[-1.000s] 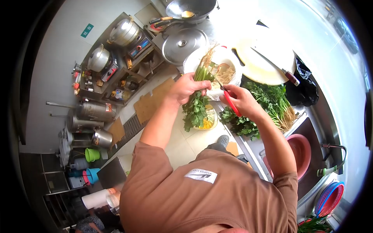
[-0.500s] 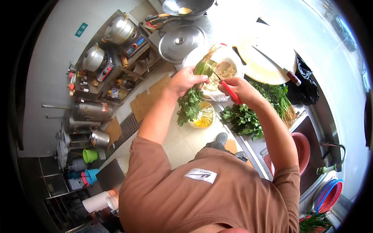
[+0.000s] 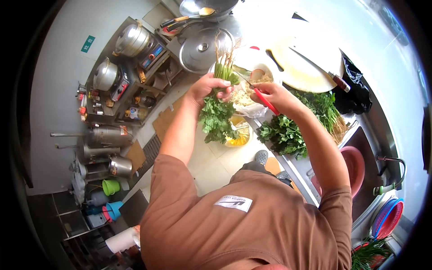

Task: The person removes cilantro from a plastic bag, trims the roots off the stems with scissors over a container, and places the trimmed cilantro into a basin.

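Observation:
My left hand [image 3: 210, 91] is closed around a bunch of leafy green herbs [image 3: 217, 118], possibly celery or coriander. Its thin, root-tipped stems point up and its leaves hang below the fist. In my right hand [image 3: 272, 96] are red-handled scissors [image 3: 266, 101], their blades pointing up and left at the stems. Beneath the hands stands a white, bag-lined tub [image 3: 273, 72] of pale, stringy trimmings [image 3: 244, 95]. More leafy bunches [image 3: 284, 134] with roots lie on the counter by my right forearm.
A round cutting board [image 3: 288, 56] bears a knife [image 3: 315, 64]. Near it is a black plastic bag [image 3: 355, 92]. The sink holds a pink basin [image 3: 354, 168]. A lidded pot [image 3: 202, 49] stands behind my left hand; a yellow-filled container [image 3: 238, 135] sits below the tub.
My left hand has shifted slightly left with the bunch, whose root ends now stand more upright. The scissors remain in my right hand, slightly farther from the bunch. The view has shifted a little.

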Available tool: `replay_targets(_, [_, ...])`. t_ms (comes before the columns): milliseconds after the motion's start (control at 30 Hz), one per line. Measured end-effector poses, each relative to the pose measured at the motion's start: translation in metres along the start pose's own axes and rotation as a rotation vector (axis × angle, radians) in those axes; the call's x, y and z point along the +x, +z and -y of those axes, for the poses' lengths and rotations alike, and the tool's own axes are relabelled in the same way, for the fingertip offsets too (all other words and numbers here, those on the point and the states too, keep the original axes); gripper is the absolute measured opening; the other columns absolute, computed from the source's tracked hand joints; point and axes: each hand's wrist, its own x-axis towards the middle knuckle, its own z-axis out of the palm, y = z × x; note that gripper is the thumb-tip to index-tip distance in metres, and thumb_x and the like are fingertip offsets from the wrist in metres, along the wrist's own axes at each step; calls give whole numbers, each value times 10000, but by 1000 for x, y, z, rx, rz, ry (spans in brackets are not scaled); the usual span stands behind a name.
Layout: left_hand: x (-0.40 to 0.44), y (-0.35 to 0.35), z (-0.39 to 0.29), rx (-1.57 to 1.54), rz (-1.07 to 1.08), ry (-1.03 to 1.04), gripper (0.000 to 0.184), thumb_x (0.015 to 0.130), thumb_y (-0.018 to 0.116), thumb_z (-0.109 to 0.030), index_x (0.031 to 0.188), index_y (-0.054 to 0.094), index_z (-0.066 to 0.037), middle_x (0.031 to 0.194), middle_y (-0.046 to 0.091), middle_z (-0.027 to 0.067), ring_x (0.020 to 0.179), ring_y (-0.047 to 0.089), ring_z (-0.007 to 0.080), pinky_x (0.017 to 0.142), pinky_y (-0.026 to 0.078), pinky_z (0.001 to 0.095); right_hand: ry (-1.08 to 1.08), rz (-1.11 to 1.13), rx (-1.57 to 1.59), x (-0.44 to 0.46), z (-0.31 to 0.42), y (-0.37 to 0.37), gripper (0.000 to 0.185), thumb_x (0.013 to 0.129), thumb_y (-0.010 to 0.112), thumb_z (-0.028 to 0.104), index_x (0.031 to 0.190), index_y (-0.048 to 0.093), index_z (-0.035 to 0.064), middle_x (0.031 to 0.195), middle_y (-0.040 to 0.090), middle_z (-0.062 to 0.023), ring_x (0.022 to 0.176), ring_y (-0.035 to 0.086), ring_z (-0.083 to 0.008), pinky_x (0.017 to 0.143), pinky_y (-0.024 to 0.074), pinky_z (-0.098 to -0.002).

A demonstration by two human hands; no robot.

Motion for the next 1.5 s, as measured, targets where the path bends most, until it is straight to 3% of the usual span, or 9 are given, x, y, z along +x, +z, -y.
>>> replay_targets(333, [-4, 8, 1, -161, 165, -188, 126, 890, 561, -70, 970, 569, 28, 715, 560, 61, 503, 425, 88, 547, 393, 304, -94, 21, 13, 4, -8, 0, 539, 895, 669, 318, 1315, 573, -7, 936, 686, -124, 852, 629, -151, 796, 491, -285])
replay_targets(500, [-2, 12, 4, -172, 108, -167, 240, 908, 565, -117, 1049, 588, 75, 695, 546, 35, 460, 406, 59, 516, 369, 278, -22, 30, -16, 3, 1, -2, 402, 900, 657, 314, 1128, 655, -16, 801, 675, -137, 746, 632, -175, 720, 496, -325])
replay_targets(567, [0, 10, 4, -142, 132, -183, 111, 944, 543, -111, 910, 549, -6, 707, 544, 43, 507, 421, 74, 541, 383, 281, 24, 64, -31, 2, 9, -7, 405, 906, 660, 316, 1138, 662, -17, 823, 677, -106, 762, 605, -145, 722, 486, -302])
replay_targets(733, [9, 10, 5, -80, 165, -274, 160, 957, 533, -120, 826, 548, -30, 675, 519, 22, 505, 422, 78, 543, 388, 283, 50, 111, -150, 15, -1, -8, 381, 910, 663, 326, 1033, 681, -35, 801, 661, -95, 747, 567, -116, 702, 467, -286])
replay_targets(800, [11, 8, 5, -74, 167, -311, 177, 958, 532, -120, 804, 548, -34, 667, 512, 13, 502, 422, 79, 542, 389, 283, 37, 34, -142, 19, -2, -5, 376, 874, 651, 350, 963, 682, -14, 786, 668, -212, 713, 646, -268, 697, 496, -368])
replay_targets(900, [15, -2, 9, -65, 162, -326, 148, 970, 514, -122, 856, 542, -32, 702, 515, 6, 490, 416, 49, 538, 381, 268, 43, 24, -237, 16, 1, -6, 360, 869, 647, 344, 927, 681, -10, 762, 665, -210, 706, 650, -275, 699, 498, -378])
replay_targets(1133, [13, 0, 7, -11, -25, -298, 131, 979, 519, -122, 897, 554, -25, 724, 537, 11, 498, 431, 51, 546, 413, 271, 108, 85, -229, 9, 3, -6, 366, 870, 629, 356, 941, 692, 2, 766, 667, -205, 735, 657, -312, 723, 502, -395])
replay_targets(1333, [7, 18, 4, 227, -90, -340, 129, 945, 600, -135, 894, 584, -17, 711, 578, 33, 502, 474, 84, 537, 439, 285, -90, -84, -200, 14, -1, 6, 360, 880, 609, 338, 940, 691, -7, 852, 683, -217, 783, 662, -324, 745, 502, -407])
replay_targets(1500, [-6, 16, 10, 253, -154, -309, 94, 926, 615, -106, 914, 582, -18, 719, 581, 39, 505, 477, 91, 520, 448, 291, 36, 52, -218, 12, -6, 4, 349, 857, 628, 307, 940, 676, -28, 775, 671, -217, 677, 651, -318, 681, 512, -403])
